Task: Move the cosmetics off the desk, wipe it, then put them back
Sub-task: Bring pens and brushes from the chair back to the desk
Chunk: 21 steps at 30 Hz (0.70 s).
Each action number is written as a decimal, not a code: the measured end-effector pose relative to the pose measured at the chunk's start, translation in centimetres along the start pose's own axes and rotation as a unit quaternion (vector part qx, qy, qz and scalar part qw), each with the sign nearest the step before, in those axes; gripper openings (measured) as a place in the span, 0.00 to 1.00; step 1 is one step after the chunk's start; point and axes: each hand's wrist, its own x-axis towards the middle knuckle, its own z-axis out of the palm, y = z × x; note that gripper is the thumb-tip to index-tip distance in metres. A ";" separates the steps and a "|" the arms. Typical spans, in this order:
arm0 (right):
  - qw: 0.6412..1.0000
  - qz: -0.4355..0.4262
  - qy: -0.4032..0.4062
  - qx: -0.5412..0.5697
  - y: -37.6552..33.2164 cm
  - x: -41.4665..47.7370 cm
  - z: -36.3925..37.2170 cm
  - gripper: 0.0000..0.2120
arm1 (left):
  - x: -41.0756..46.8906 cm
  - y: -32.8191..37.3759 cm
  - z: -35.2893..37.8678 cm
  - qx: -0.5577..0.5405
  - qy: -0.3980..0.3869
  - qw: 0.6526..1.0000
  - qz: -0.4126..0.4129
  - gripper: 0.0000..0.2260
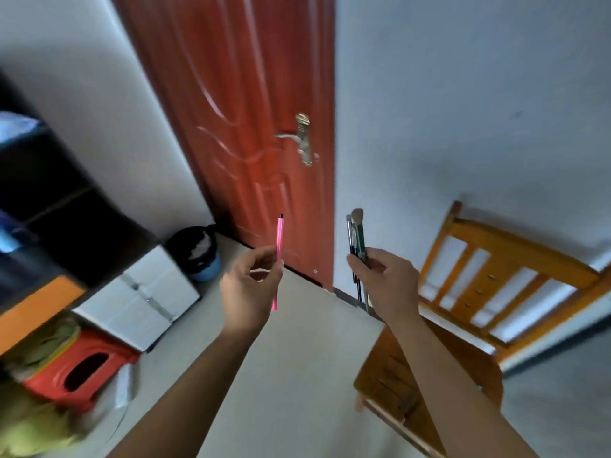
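My left hand (249,285) is raised in mid-air and pinches a thin pink cosmetic pencil (279,239) that stands upright, black tip up. My right hand (385,279) is level with it to the right and grips a small bunch of makeup brushes (357,231), bristles up, handles hanging below the fist. Both hands hover above the floor in front of a red door. No desk top with cosmetics shows, only an orange edge (36,309) at the left.
A red door (244,110) with a metal handle (301,137) stands ahead. A wooden chair (489,279) is at the right. To the left are a white box (142,295), a blue bin with a black bag (198,252), a red stool (82,365) and dark shelving (39,193).
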 end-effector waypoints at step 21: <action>0.917 -0.220 -0.332 0.040 -32.0 -31.0 47.5 0.05 | -8.3 -15.8 -63.1 0.041 0.389 0.918 -0.064 0.09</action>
